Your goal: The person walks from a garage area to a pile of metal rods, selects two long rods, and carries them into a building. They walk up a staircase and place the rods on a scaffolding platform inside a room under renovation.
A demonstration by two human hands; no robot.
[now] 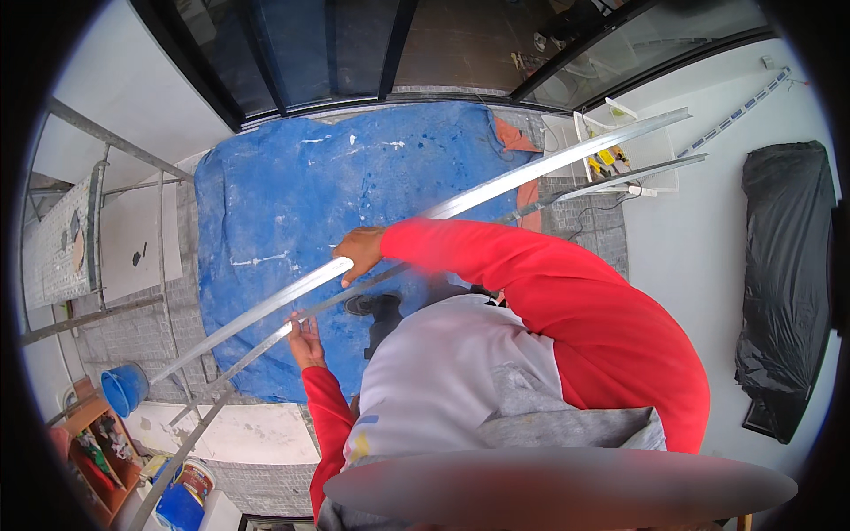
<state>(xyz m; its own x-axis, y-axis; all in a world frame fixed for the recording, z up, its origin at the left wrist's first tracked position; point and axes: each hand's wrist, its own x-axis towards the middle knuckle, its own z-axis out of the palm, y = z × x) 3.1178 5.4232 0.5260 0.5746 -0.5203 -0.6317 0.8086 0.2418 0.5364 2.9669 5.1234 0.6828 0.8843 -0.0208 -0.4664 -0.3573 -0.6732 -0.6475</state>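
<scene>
Two long metal profiles run diagonally across the view, from lower left to upper right. My right hand (359,248) is closed around the upper, bright silver metal profile (257,317), with its arm reaching across my body. Nearer to me, the duller metal profile (398,272) lies roughly alongside it, its right part passing behind my right arm. My left hand (307,343) grips this lower profile from below, fingertips against its edge. Both profiles slant above a blue tarp (354,168) on the floor.
Scaffold tubes (124,146) stand at left. Near the lower left are a blue bucket (124,389), paint tubs (181,504) and a wooden shelf (93,442). A white crate with yellow tools (609,161) sits at far right. Black plastic (784,274) covers something at right; dark-framed glass doors (328,53) are ahead.
</scene>
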